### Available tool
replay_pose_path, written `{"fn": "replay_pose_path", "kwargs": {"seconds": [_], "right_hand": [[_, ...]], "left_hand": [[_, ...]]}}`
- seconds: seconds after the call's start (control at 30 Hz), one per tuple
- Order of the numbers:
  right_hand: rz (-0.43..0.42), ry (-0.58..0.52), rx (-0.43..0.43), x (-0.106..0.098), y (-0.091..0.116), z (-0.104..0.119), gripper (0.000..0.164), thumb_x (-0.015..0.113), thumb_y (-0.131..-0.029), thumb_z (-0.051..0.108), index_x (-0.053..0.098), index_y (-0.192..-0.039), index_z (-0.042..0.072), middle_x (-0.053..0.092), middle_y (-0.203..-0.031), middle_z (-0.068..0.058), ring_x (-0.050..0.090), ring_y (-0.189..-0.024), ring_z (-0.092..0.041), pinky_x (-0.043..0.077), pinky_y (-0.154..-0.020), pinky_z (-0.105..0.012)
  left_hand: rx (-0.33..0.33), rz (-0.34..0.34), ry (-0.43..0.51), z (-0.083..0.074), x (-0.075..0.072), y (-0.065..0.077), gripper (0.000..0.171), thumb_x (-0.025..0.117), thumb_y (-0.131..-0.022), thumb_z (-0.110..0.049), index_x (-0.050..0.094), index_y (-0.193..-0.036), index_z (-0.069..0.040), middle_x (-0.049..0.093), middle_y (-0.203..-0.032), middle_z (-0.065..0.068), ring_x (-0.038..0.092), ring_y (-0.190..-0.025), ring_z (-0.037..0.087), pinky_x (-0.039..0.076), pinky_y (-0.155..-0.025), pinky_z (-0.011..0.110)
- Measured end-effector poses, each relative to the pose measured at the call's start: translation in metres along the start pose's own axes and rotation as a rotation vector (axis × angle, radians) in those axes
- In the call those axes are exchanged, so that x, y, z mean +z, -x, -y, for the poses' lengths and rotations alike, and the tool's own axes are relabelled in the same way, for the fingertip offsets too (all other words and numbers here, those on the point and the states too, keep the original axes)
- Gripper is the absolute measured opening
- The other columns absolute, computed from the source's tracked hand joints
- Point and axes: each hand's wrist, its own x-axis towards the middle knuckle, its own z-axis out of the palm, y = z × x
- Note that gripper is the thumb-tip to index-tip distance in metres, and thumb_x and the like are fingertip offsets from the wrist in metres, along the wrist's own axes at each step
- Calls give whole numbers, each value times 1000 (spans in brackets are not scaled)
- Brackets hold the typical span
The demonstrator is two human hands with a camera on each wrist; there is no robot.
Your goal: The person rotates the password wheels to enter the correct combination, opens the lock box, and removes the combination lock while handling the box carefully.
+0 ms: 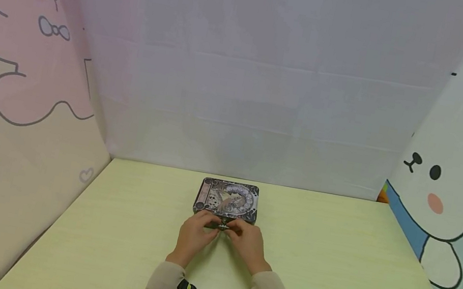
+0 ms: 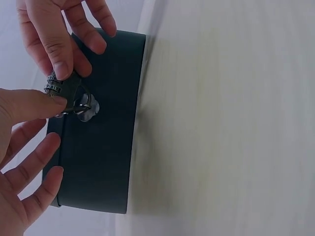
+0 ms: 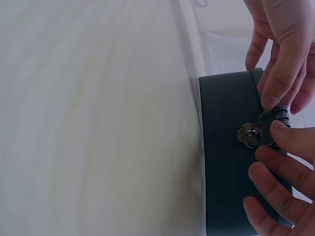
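One box (image 3: pixel 226 172), one padlock (image 3: pixel 266 125) in two hands' fingers (image 2: pixel 34 105) (image 3: pixel 295 140)

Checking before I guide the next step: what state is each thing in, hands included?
Box: lid closed, resting on the table.
Metal clasp: on the box's front.
Combination padlock: at the clasp; latched or not, I cannot tell.
Left hand: pinches the padlock.
Right hand: pinches the padlock too.

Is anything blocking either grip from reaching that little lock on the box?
Nothing visible is in the way: the person's left grip and right grip both touch the padlock directly, at the metal clasp on the box.
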Motion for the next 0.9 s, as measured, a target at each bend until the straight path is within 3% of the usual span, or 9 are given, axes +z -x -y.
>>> {"fn": "replay_pose_path", "kwargs": {"seconds": [0.63, 0.9], "right_hand": [[9, -2, 2, -1, 0, 1, 9, 81, -81, 8, 74, -87, 8, 74, -79, -4, 69, -67, -18, 55, -62, -29], [2, -2, -1, -1, 1, 1, 10, 81, -80, 7, 74, -86, 8, 73, -77, -4, 68, -65, -17, 54, -61, -28]], "left_hand": [[10, -1, -19, 0, 4, 0, 22, 87, -71, -1, 74, -85, -11, 68, -89, 0, 68, -74, 15, 55, -65, 33], [-22, 52, -25, -2, 2, -2, 17, 86, -73, -5, 76, -86, -10, 69, -88, 0, 68, -76, 16, 55, -65, 33]]}}
